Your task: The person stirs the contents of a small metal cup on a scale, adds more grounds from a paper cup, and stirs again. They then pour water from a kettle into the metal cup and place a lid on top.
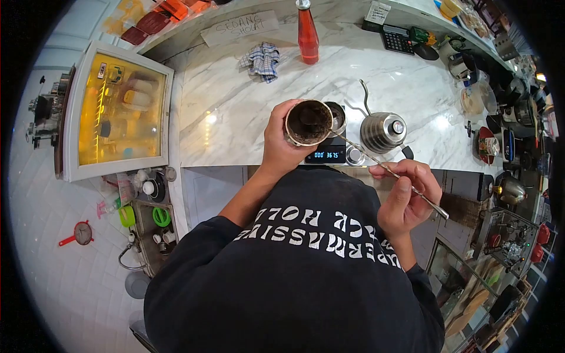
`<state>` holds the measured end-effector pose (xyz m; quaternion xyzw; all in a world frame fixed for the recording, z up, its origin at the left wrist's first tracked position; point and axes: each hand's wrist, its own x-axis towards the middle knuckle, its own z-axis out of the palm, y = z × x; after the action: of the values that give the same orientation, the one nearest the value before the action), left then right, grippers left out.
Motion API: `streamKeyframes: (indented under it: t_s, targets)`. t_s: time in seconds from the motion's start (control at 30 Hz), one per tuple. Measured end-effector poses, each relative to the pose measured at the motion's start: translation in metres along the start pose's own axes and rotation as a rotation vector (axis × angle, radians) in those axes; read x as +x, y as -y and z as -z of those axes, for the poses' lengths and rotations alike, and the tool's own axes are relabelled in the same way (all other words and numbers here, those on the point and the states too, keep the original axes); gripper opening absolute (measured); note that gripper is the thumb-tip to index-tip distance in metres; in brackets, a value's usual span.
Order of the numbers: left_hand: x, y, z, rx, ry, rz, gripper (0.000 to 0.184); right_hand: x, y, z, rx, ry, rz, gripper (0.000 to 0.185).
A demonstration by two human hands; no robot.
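Observation:
A round container with dark brown contents [308, 122] is held by my left hand [282, 144], its opening tilted toward the camera. My right hand [410, 197] grips a long thin metal spoon [382, 166], whose far end reaches the container's right rim; its tip cannot be made out. Below the container a digital scale [327, 155] shows lit digits. Partly hidden behind the container, a small round vessel [337, 116] sits at the scale. Just right of it stands a steel gooseneck kettle [382, 133].
On the marble counter [223, 117] are a checked cloth [261, 62], a red bottle [308, 35] and a calculator [398, 39]. Jars and utensils line the right side. A glass-fronted cabinet [123, 112] with yellow light is at left, above a sink [154, 235].

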<state>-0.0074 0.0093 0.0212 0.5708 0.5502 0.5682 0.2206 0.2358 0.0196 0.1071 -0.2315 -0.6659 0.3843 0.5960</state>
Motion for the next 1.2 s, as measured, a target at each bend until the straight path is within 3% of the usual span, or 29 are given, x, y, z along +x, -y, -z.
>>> streamKeyframes:
  t_s: [0.27,0.47,0.77,1.0,1.2]
  targets:
    - [0.004,-0.003,0.003,0.046,0.049,-0.031,0.087,-0.003,-0.008,-0.011,0.049,-0.078,-0.059,0.044]
    - [0.006,0.001,0.004,0.028,0.026,-0.007,0.084,-0.003,-0.015,-0.016,0.159,-0.233,-0.230,0.042]
    - [0.014,0.003,0.003,0.155,-0.018,0.066,0.084,-0.001,-0.018,-0.011,0.252,-0.314,-0.279,0.041]
    - [0.015,0.019,0.004,0.213,-0.060,0.130,0.076,0.000,-0.018,0.009,0.224,-0.458,-0.318,0.041]
    - [0.013,0.023,0.009,0.157,-0.103,0.167,0.077,-0.015,-0.032,0.031,0.100,-0.446,-0.352,0.041]
